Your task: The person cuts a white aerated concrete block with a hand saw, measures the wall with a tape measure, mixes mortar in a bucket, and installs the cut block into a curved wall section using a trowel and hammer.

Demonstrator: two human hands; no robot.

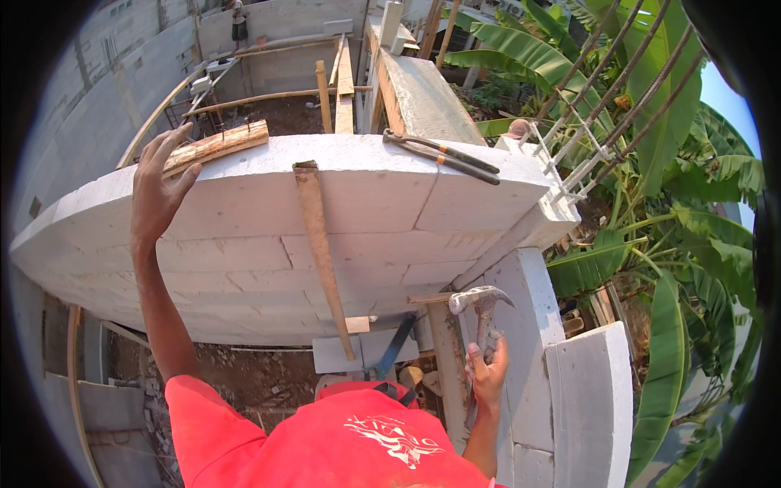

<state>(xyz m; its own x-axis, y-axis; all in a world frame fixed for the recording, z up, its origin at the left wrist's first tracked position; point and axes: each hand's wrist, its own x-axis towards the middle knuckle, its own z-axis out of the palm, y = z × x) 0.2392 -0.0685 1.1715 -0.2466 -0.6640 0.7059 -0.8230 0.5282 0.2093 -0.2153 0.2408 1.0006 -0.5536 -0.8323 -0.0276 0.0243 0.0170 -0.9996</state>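
Note:
My left hand (160,185) is at the left end of a short, rough piece of wood (224,147), which lies along the top of a white block wall (342,203). Its thumb is on the near side and its fingers on the far side, with the wood between them. A nail seems to stick up near the wood's right end. Lower right, my right hand (488,362) is closed round the handle of a claw hammer (482,302), its head upward. Pincers (443,154) with black and orange handles rest on the wall top, right of the wood.
A narrow wooden strip (320,244) leans against the wall's near face. Steel rods (622,106) rise at the right corner, beside banana leaves (659,350). A lower block wall (590,398) runs along my right. Beyond are planks (345,81) and a distant person (238,23).

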